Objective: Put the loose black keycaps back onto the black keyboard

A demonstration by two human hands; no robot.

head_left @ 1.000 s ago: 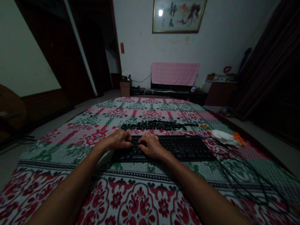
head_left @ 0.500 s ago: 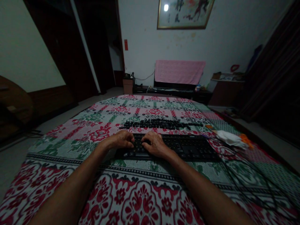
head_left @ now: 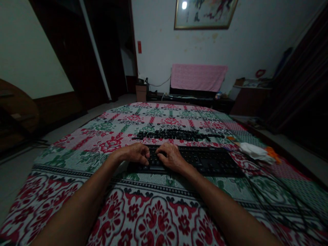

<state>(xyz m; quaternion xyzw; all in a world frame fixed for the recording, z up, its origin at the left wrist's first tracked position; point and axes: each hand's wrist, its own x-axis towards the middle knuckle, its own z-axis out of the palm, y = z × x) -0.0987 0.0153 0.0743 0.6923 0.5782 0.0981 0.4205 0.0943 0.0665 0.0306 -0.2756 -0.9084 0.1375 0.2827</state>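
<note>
A black computer keyboard (head_left: 205, 162) lies flat on the patterned cloth in front of me. Several sockets on it look bare of keycaps, though the dim light hides detail. Over its left end is my left hand (head_left: 137, 152), fingers curled and thumb bent down onto the keys. My right hand (head_left: 170, 157) rests just right of it, its fingers bent and thumb close to the index finger. Anything small between either hand's fingertips is too dark to make out. Just beyond the keyboard, loose black keycaps (head_left: 171, 134) lie in a long row.
A red, green and white floral cloth (head_left: 156, 218) covers the surface. To the right lie a crumpled white bag (head_left: 256, 151), an orange item (head_left: 273, 154) and black cables (head_left: 279, 191). Further back, a pink towel (head_left: 198, 77) hangs over a dark screen by the wall.
My view has shifted slightly. The right thumb and fingers have drawn a little nearer each other; both hands stay over the left part of the keyboard.
</note>
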